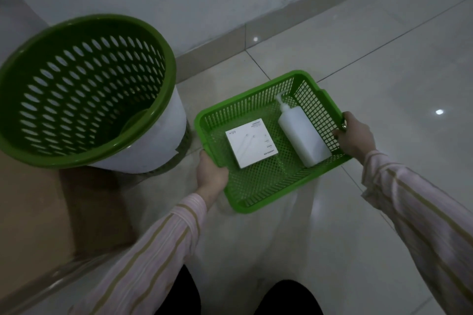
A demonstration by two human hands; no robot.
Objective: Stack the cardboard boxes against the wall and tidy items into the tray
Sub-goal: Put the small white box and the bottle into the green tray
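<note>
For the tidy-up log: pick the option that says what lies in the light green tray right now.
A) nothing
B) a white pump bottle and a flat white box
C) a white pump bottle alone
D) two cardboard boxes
B: the white pump bottle lies on its side in the tray beside the flat white box, while the left hand and right hand grip opposite rims.

Glossy pale tiled floor [384, 64], grey skirting [281, 20] at 12 o'clock, brown cardboard box [33, 212] at 8 o'clock, green perforated wastebasket [102, 18] at 10 o'clock.
</note>
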